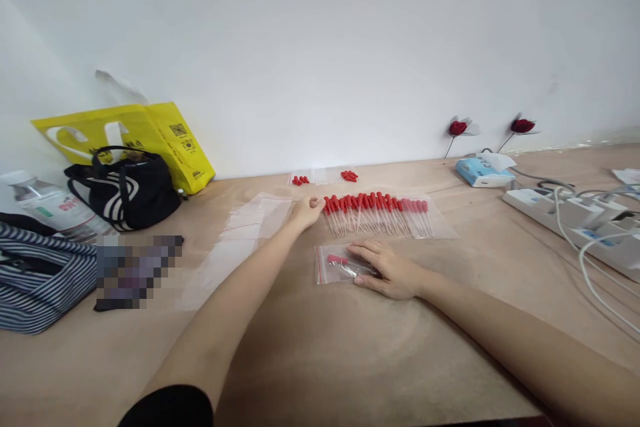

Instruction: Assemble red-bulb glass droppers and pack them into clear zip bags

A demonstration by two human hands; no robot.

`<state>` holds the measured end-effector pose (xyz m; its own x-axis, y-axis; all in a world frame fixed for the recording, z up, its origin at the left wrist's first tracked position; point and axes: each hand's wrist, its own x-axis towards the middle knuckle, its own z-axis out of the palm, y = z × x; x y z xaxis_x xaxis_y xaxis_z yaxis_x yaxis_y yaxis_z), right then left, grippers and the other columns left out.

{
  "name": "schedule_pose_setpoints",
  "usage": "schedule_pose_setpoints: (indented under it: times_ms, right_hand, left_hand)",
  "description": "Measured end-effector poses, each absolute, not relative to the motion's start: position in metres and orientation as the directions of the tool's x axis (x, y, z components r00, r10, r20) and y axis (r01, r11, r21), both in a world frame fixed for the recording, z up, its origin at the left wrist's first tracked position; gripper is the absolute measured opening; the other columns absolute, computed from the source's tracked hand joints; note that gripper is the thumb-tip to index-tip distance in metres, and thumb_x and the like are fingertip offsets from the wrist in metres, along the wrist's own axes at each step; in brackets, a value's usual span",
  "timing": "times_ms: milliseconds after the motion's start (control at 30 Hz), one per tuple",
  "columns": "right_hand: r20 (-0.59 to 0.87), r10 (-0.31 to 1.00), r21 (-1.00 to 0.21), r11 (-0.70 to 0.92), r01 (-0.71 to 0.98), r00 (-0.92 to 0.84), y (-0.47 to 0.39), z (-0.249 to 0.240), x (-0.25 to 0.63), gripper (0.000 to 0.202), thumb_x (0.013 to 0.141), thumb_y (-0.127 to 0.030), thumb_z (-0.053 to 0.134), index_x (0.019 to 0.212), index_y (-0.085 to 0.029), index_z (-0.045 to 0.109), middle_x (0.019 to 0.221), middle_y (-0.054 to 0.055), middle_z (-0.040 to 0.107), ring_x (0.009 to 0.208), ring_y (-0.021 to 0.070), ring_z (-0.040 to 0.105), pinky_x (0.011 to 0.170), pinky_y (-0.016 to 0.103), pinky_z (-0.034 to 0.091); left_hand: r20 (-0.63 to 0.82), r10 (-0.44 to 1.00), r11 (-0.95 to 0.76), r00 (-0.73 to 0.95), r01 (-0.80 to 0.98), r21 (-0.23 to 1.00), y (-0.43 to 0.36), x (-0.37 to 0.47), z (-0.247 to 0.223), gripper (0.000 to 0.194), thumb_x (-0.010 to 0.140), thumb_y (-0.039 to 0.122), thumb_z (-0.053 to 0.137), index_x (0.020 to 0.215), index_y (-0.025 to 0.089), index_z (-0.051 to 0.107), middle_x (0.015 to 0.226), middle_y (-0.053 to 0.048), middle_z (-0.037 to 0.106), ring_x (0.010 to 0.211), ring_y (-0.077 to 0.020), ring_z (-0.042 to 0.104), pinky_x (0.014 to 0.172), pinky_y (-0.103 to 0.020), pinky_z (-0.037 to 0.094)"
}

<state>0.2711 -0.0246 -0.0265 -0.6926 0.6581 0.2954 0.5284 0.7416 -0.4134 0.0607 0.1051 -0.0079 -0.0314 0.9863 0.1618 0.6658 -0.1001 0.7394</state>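
A long row of droppers (367,210) with red rubber bulbs and thin pale stems lies on the table, its right end resting on a clear bag. At the row's left end, my left hand (306,213) pinches at the outermost red bulb; the fingertips partly hide the grip. Nearer to me, a clear zip bag (323,270) with a red seal line lies flat with one red-bulbed dropper (337,259) inside. My right hand (393,270) holds this bag down, thumb and fingers over its right end. Left of the row, empty zip bags (240,233) lie in an overlapping spread.
Small clear bags with loose red bulbs (349,176) lie by the wall. On the left are a yellow bag (170,147), a black bag (135,193) and a striped bag (45,273). A tissue pack (483,173) and a power strip (575,227) with cables occupy the right.
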Motion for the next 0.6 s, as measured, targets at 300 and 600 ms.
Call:
schedule_pose_setpoints:
  times_ms: [300, 600]
  right_hand:
    - [0.279, 0.663, -0.415, 0.735, 0.536, -0.694, -0.025, -0.023, 0.27, 0.057, 0.08, -0.047, 0.046, 0.126, -0.016, 0.036, 0.122, 0.012, 0.046, 0.109, 0.0234, 0.043, 0.091, 0.04, 0.036]
    - [0.294, 0.662, -0.42, 0.738, 0.529, -0.69, -0.025, -0.025, 0.271, 0.056, 0.08, -0.047, 0.046, 0.126, -0.017, 0.037, 0.123, 0.012, 0.046, 0.11, 0.0241, 0.043, 0.091, 0.041, 0.036]
  left_hand:
    - [-0.133, 0.988, 0.158, -0.085, 0.521, 0.839, 0.128, 0.073, -0.012, 0.029, 0.084, 0.029, 0.048, 0.11, 0.014, 0.049, 0.109, -0.008, 0.052, 0.092, -0.019, 0.054, 0.077, -0.038, 0.047]
    - [-0.082, 0.987, 0.11, -0.137, 0.21, 0.972, 0.099, 0.022, -0.008, 0.028, 0.084, 0.03, 0.048, 0.107, 0.013, 0.05, 0.104, -0.007, 0.054, 0.087, -0.0169, 0.056, 0.074, -0.036, 0.048]
